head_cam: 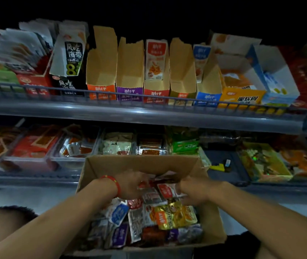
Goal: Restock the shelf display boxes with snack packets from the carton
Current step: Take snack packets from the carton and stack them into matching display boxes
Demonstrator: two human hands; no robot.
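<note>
While both hands dig in the carton (141, 162) at lower centre, I see my left hand (130, 185) with its fingers curled onto a red packet (164, 190), and my right hand (195, 191) pinching packets too. Loose snack packets (175, 214) fill the carton. On the upper shelf (149, 113), the orange display box (102, 71) and purple display box (130, 71) stand bare inside; the red display box (155, 71) holds one packet.

Counted: one carton (139, 163) at 6 o'clock, two shelves (149, 116), five brown-lined display boxes (130, 71) at 12 o'clock, two hands (130, 186).
</note>
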